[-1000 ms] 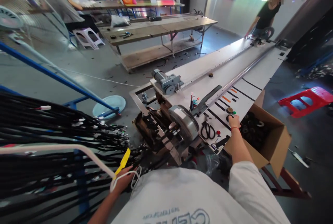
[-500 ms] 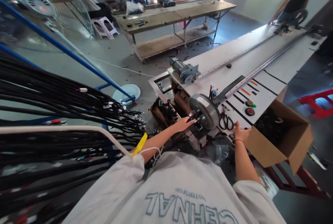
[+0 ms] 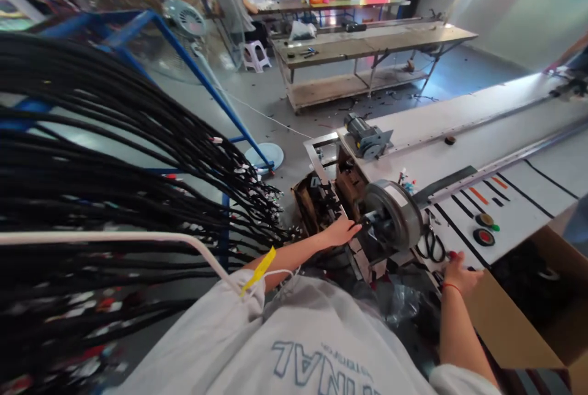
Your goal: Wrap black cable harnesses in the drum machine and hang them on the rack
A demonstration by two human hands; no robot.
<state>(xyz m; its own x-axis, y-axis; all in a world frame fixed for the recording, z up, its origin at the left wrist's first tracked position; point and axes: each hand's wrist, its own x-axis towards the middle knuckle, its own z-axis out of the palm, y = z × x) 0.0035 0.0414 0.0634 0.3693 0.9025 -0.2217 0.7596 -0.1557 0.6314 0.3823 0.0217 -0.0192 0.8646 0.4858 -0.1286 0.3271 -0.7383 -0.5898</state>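
Left hand [image 3: 340,233]: half-curled at metallic wheel's [image 3: 400,217] nine o'clock; cannot tell hold
Right hand [image 3: 460,275]: loosely open, by round red button [image 3: 452,255]
Cardboard box [image 3: 508,318]: four o'clock, cut off

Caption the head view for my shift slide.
Left hand beside the grey wheel; right hand at the white table, between black-handled scissors and an open cardboard box.
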